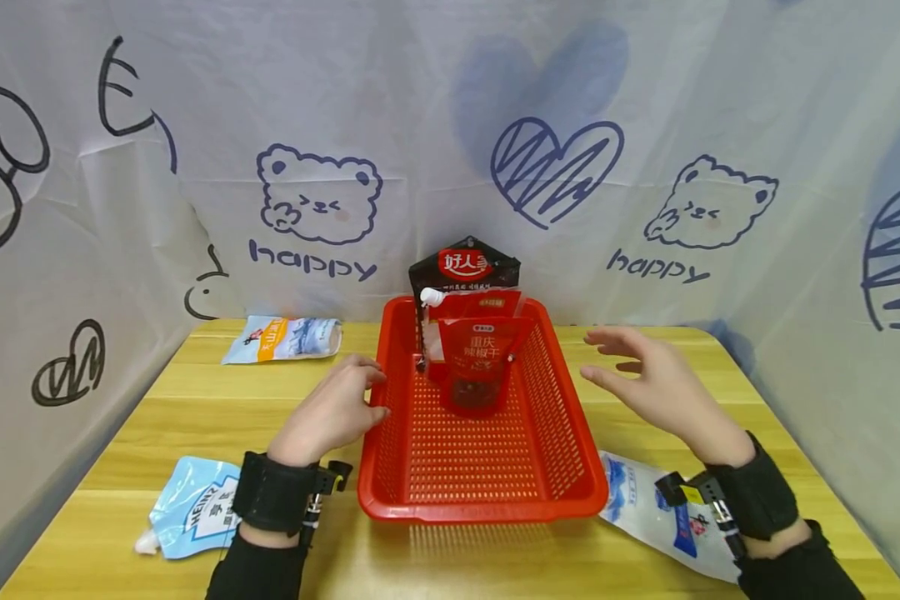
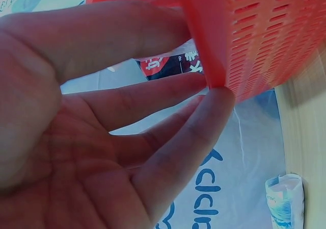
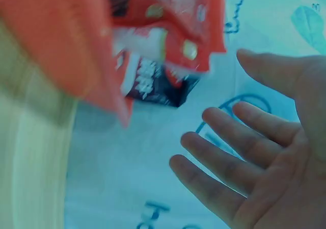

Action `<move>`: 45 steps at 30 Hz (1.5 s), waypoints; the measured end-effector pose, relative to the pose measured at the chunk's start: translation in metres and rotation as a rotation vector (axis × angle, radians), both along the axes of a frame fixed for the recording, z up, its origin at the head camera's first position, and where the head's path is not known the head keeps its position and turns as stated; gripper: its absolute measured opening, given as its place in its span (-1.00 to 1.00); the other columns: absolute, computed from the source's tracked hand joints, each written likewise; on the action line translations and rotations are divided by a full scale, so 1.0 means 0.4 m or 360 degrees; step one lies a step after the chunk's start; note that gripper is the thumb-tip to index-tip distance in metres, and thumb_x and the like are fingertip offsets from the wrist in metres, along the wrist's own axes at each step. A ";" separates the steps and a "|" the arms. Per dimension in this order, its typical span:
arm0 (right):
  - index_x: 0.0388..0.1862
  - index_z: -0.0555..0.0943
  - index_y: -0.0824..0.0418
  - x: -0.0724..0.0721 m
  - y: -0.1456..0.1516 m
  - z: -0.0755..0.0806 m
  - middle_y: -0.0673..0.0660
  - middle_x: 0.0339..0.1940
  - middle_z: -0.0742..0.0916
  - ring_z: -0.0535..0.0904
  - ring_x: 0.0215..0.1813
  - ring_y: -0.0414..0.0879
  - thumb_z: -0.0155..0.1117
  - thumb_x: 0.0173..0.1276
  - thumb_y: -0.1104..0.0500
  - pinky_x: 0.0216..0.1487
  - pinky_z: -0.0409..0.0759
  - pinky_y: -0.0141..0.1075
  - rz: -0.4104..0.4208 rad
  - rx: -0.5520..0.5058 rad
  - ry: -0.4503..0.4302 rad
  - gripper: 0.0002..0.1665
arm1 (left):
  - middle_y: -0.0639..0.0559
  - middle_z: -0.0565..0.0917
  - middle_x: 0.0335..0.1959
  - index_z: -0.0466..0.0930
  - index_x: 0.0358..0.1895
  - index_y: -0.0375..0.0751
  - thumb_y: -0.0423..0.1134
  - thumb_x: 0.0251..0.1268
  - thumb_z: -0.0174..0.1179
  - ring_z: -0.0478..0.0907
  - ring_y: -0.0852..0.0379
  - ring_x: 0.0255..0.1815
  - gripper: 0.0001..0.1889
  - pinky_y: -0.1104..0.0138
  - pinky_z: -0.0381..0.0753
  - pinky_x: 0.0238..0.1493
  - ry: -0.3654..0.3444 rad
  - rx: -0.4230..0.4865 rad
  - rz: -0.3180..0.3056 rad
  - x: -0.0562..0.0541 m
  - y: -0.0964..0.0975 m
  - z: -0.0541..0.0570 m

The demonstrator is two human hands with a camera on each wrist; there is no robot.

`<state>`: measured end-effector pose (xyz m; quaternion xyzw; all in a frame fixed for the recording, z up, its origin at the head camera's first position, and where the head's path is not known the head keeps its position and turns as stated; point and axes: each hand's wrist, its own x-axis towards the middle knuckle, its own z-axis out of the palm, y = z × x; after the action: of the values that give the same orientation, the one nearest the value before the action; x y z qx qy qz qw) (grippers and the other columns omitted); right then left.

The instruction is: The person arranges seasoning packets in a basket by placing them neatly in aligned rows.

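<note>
A red plastic basket [image 1: 487,510] with perforated sides stands on the wooden table. My left hand [image 1: 333,414] holds its left rim [image 2: 211,50], thumb and fingertips at the edge. Off the basket's right side, my right hand [image 1: 656,383] hovers with fingers spread and thumb apart, holding nothing. Toward the basket's far end, a red pouch with a clear lower window [image 1: 480,350] stands upright. Behind it is a red pouch with a white spout cap [image 1: 431,297], partly hidden. Farthest back, a black packet with a red label [image 1: 465,260] rises above the rim.
Left of the basket lie a light blue Heinz pouch [image 1: 198,504], partly behind my left wrist, and a white, blue and orange packet [image 1: 285,339] farther back. A white and blue bag [image 1: 645,504] lies under my right forearm. A printed white cloth [image 1: 435,125] hangs behind the table.
</note>
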<state>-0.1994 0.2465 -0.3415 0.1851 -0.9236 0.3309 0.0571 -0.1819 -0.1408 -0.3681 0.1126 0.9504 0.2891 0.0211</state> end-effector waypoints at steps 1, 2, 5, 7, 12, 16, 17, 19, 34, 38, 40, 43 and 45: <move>0.40 0.51 0.28 0.005 0.013 -0.003 0.31 0.32 0.66 0.59 0.30 0.28 0.41 0.46 0.02 0.22 0.62 0.22 0.0008 0.0033 -0.0005 -0.35 | -0.32 0.52 0.28 0.67 0.13 -0.48 -0.41 0.27 0.40 0.50 -0.22 0.23 -0.62 -0.09 0.61 0.26 0.0004 0.0001 -0.0002 0.000 -0.001 0.000; 0.40 0.51 0.29 0.010 0.025 -0.007 0.32 0.31 0.66 0.59 0.29 0.29 0.41 0.46 0.02 0.20 0.63 0.23 0.0014 0.0069 -0.0015 -0.35 | -0.32 0.52 0.28 0.67 0.13 -0.48 -0.42 0.26 0.40 0.50 -0.22 0.23 -0.62 -0.09 0.61 0.26 0.0009 0.0000 -0.0004 0.000 -0.001 0.001; 0.37 0.53 0.30 0.025 0.059 -0.022 0.33 0.28 0.67 0.61 0.27 0.31 0.42 0.45 0.01 0.16 0.65 0.22 0.0035 0.0134 -0.0074 -0.37 | -0.32 0.52 0.29 0.67 0.13 -0.47 -0.42 0.26 0.40 0.51 -0.22 0.23 -0.62 -0.09 0.60 0.26 0.0017 -0.0003 0.0003 -0.002 -0.002 0.002; 0.36 0.55 0.30 0.033 0.080 -0.035 0.32 0.27 0.68 0.62 0.25 0.31 0.43 0.44 -0.01 0.14 0.67 0.21 0.0044 0.0169 -0.0120 -0.36 | -0.32 0.52 0.29 0.67 0.14 -0.47 -0.42 0.26 0.40 0.51 -0.22 0.22 -0.61 -0.09 0.61 0.26 0.0004 0.0001 0.0011 -0.003 -0.002 0.003; 0.37 0.54 0.29 0.047 0.123 -0.080 0.30 0.25 0.70 0.64 0.21 0.28 0.47 0.39 -0.09 0.13 0.68 0.17 0.0102 0.0263 -0.0334 -0.27 | -0.32 0.51 0.29 0.66 0.15 -0.47 -0.42 0.26 0.40 0.51 -0.21 0.20 -0.60 -0.08 0.63 0.24 -0.0015 0.0004 0.0019 -0.005 0.001 0.002; 0.41 0.50 0.33 0.047 0.147 -0.118 0.33 0.26 0.68 0.63 0.22 0.30 0.54 0.29 -0.12 0.14 0.68 0.19 0.0172 0.0308 -0.0540 -0.14 | -0.32 0.52 0.28 0.66 0.15 -0.48 -0.43 0.25 0.40 0.51 -0.20 0.20 -0.60 -0.07 0.64 0.23 -0.0008 0.0002 0.0018 -0.005 0.002 0.000; 0.41 0.49 0.35 0.047 0.152 -0.126 0.35 0.26 0.67 0.63 0.21 0.32 0.57 0.26 -0.11 0.12 0.69 0.18 0.0184 0.0313 -0.0579 -0.10 | -0.32 0.52 0.27 0.66 0.15 -0.49 -0.43 0.25 0.40 0.51 -0.21 0.20 -0.60 -0.07 0.63 0.23 -0.0007 0.0002 0.0017 -0.005 0.002 0.000; 0.42 0.48 0.38 0.045 0.159 -0.141 0.36 0.27 0.67 0.63 0.19 0.31 0.63 0.17 -0.10 0.08 0.71 0.15 0.0179 0.0325 -0.0656 -0.03 | -0.33 0.52 0.27 0.66 0.15 -0.49 -0.44 0.25 0.40 0.51 -0.21 0.20 -0.60 -0.08 0.63 0.23 -0.0006 0.0002 0.0016 -0.004 0.002 -0.001; 0.35 0.53 0.41 0.034 0.178 -0.195 0.19 0.12 0.72 0.60 0.07 0.08 0.74 -0.01 -0.12 0.12 0.65 0.15 0.0107 0.0482 -0.0868 0.06 | -0.33 0.51 0.30 0.65 0.16 -0.49 -0.44 0.26 0.39 0.51 -0.22 0.21 -0.60 -0.08 0.63 0.24 -0.0015 0.0006 0.0025 -0.002 0.004 0.001; 0.33 0.55 0.40 0.033 0.179 -0.198 0.18 0.13 0.72 0.60 0.08 0.09 0.73 0.00 -0.12 0.15 0.64 0.16 0.0146 0.0463 -0.0870 0.02 | -0.33 0.51 0.29 0.65 0.16 -0.48 -0.44 0.26 0.39 0.51 -0.21 0.20 -0.60 -0.08 0.65 0.22 -0.0018 0.0010 0.0031 -0.001 0.004 0.002; 0.28 0.58 0.39 0.033 0.177 -0.200 0.15 0.08 0.72 0.60 0.05 0.06 0.74 -0.01 -0.13 0.15 0.64 0.17 0.0152 0.0482 -0.0849 -0.01 | -0.33 0.50 0.30 0.65 0.16 -0.48 -0.44 0.26 0.39 0.51 -0.21 0.20 -0.60 -0.07 0.65 0.22 -0.0024 0.0013 0.0032 0.000 0.004 0.001; 0.16 0.63 0.33 0.033 0.172 -0.202 0.08 -0.04 0.71 0.58 -0.06 0.00 0.75 -0.05 -0.15 0.11 0.65 0.10 0.0118 0.0497 -0.0820 -0.09 | -0.32 0.50 0.31 0.65 0.17 -0.49 -0.44 0.27 0.39 0.50 -0.21 0.21 -0.60 -0.07 0.64 0.22 -0.0029 0.0015 0.0035 0.000 0.005 0.001; 0.09 0.62 0.33 0.033 0.170 -0.204 0.06 -0.13 0.69 0.55 -0.13 -0.03 0.75 -0.04 -0.14 0.02 0.65 0.01 0.0115 0.0481 -0.0778 -0.15 | -0.32 0.50 0.31 0.65 0.17 -0.49 -0.44 0.27 0.39 0.50 -0.21 0.22 -0.59 -0.08 0.63 0.23 -0.0030 0.0015 0.0036 -0.001 0.005 0.001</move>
<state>-0.1863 0.3144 -0.4229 0.1389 -0.9416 0.2263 -0.2073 -0.1822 -0.1390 -0.3678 0.0992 0.9500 0.2948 0.0264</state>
